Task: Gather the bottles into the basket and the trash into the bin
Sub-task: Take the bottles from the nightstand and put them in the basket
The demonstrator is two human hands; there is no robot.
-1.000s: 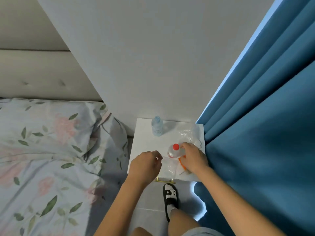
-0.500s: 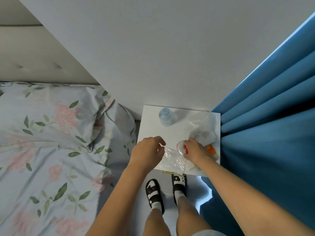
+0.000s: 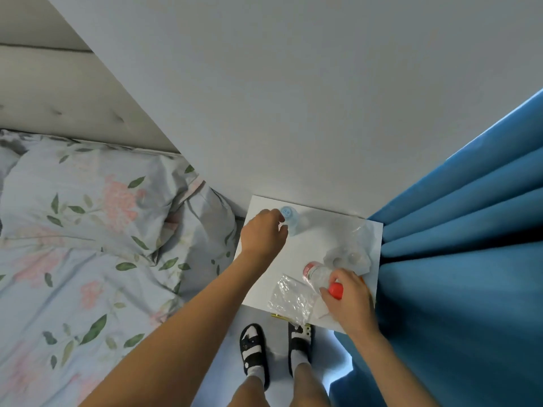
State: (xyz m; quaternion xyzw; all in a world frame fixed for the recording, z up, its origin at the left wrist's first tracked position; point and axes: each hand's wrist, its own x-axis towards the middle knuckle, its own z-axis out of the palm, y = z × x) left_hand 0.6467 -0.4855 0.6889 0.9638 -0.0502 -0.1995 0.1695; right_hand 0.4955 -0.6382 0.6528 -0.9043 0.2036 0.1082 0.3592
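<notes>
Fingers [image 3: 330,290] of the right hand [image 3: 349,301] pinch the red-capped bottle [image 3: 318,276]; left hand [image 3: 263,233] curls loosely beside the blue-capped bottle [image 3: 289,218].
Rushing that reach might topple it off the nightstand [image 3: 311,245].

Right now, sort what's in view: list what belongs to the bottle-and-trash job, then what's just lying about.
Belongs to the job:
- blue-capped bottle, left hand reaching it
- red-capped bottle, gripped by the right hand
- clear plastic wrapper
- crumpled plastic

Just lying about:
- white nightstand
- floral bedding
- blue curtain

Neither basket nor bin shows.
</notes>
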